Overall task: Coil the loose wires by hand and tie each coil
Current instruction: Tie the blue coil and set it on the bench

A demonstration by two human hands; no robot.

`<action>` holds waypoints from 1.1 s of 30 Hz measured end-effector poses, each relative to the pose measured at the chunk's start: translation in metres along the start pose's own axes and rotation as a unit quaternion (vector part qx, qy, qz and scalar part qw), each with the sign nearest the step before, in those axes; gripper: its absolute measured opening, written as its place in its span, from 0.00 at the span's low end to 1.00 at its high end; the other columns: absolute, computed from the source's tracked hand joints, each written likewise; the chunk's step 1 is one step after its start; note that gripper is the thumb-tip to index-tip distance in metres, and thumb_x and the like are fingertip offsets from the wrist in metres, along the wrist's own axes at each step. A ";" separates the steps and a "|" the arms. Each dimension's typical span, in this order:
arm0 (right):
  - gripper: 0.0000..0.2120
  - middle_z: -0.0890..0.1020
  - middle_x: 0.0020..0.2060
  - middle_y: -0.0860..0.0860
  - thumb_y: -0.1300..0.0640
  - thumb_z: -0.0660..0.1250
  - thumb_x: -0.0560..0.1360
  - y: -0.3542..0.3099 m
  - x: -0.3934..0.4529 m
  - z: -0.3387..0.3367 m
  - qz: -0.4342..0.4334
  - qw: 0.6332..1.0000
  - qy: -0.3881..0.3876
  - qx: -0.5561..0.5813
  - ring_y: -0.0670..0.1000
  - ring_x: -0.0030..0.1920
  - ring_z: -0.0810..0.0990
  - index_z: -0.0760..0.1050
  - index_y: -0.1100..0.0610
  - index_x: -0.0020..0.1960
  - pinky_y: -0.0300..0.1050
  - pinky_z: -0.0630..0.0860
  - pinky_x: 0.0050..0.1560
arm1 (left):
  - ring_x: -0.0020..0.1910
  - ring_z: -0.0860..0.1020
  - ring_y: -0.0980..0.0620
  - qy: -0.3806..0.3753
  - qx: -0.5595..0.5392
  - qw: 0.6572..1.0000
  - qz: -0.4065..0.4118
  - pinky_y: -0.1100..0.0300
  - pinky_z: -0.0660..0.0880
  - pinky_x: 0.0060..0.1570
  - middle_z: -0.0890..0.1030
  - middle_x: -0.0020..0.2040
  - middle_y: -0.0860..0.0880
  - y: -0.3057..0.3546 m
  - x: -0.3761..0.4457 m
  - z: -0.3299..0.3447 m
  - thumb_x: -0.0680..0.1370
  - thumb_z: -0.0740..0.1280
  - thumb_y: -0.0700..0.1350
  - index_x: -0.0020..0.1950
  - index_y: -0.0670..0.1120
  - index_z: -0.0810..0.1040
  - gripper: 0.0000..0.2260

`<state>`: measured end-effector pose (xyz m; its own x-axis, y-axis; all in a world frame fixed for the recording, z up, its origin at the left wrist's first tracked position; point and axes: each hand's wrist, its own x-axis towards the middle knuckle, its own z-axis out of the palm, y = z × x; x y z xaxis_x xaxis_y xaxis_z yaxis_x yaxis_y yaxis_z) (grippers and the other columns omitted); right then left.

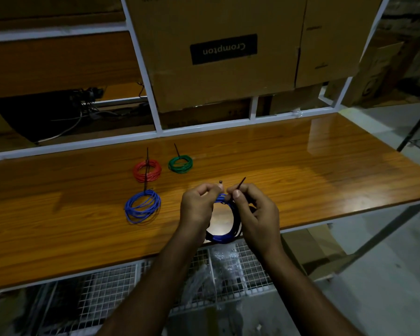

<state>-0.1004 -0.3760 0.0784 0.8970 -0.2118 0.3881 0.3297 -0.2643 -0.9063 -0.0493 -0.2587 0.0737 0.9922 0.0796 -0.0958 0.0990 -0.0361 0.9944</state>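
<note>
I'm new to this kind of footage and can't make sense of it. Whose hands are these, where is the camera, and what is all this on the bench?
There is no machine here: a person works with bare hands, and the one camera sits on their head, looking forward and down. That is why both arms reach in from the bottom.

On the wooden bench lie three finished wire coils, each with a black tie on it: a red coil, a green coil and a blue coil.

The left hand and the right hand hold a fourth coil, dark blue, above the bench's near edge. Each hand pinches one end of a black cable tie at the coil's top. It does not look fastened yet.

Behind stands a cardboard box in a white frame.
</note>
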 end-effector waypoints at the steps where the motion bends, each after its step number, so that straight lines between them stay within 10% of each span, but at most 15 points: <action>1: 0.06 0.85 0.41 0.45 0.54 0.65 0.80 -0.002 0.000 -0.001 0.018 1.000 0.008 0.019 0.47 0.44 0.84 0.79 0.46 0.53 0.56 0.81 0.41 | 0.33 0.70 0.48 0.001 -0.002 1.000 0.001 0.54 0.66 0.34 0.75 0.33 0.41 0.001 -0.001 0.000 0.77 0.70 0.50 0.42 0.49 0.83 0.07; 11: 0.02 0.82 0.30 0.42 0.56 0.73 0.72 -0.017 0.004 -0.010 0.024 0.990 0.060 -0.123 0.38 0.34 0.79 0.85 0.50 0.43 0.29 0.70 0.32 | 0.26 0.67 0.59 0.021 0.021 0.999 0.025 0.59 0.63 0.29 0.72 0.22 0.58 0.003 -0.012 0.008 0.78 0.70 0.46 0.44 0.43 0.81 0.07; 23: 0.02 0.78 0.28 0.42 0.56 0.75 0.71 -0.021 0.003 -0.013 -0.003 0.984 0.073 -0.161 0.36 0.33 0.76 0.84 0.53 0.40 0.27 0.66 0.30 | 0.46 0.78 0.60 0.017 0.103 0.992 0.076 0.59 0.72 0.43 0.83 0.44 0.56 0.007 -0.018 0.009 0.78 0.69 0.47 0.42 0.47 0.81 0.07; 33: 0.03 0.77 0.27 0.42 0.56 0.75 0.71 -0.023 0.001 -0.011 -0.025 0.979 0.084 -0.184 0.38 0.34 0.77 0.83 0.52 0.39 0.28 0.66 0.31 | 0.42 0.78 0.62 0.013 0.126 0.988 0.093 0.57 0.74 0.42 0.83 0.43 0.57 0.009 -0.025 0.006 0.78 0.69 0.50 0.42 0.51 0.81 0.06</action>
<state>-0.1103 -0.3808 0.1016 0.8113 -0.3324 0.4810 0.2172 -0.5924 -0.7758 -0.0730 -0.2671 0.0849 0.9930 0.0742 0.0913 -0.0652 -0.2988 0.9521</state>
